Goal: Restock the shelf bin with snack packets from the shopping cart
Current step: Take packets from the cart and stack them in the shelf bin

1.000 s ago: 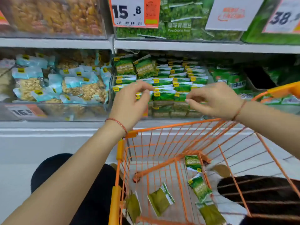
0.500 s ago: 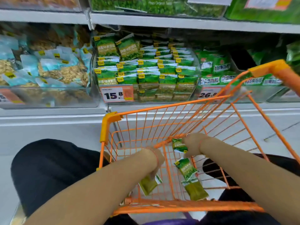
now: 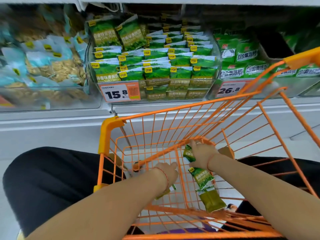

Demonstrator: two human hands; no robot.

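- On the shelf at far left, a clear bin point(image 3: 52, 94) holds pale blue nut packets, blurred.
- Just right of it, the shelf bin point(image 3: 152, 80) is packed with rows of green snack packets standing upright; a price tag point(image 3: 119, 92) reading 15.8 hangs on its front.
- Further right, another bin point(image 3: 242, 70) holds green packets with white lettering, with a 26.8 tag point(image 3: 230, 89) on its front.
- Below the shelf, the orange wire shopping cart point(image 3: 110, 134) is seen from above, both forearms reaching down into it.
- The left hand point(image 3: 166, 172) is low in the cart, fingers pointing forward; a green packet point(image 3: 166, 192) shows just beneath the wrist, and I cannot tell whether the hand grips it.
- The right hand point(image 3: 202, 155) is deeper in the cart, fingers curled round a small green packet point(image 3: 188, 153) at its left side.
- Two more packets lie on the cart floor just below the right wrist: a bright green one point(image 3: 202, 177) and, touching its near end, an olive one point(image 3: 211, 200).
- Each wrist wears a thin red string.
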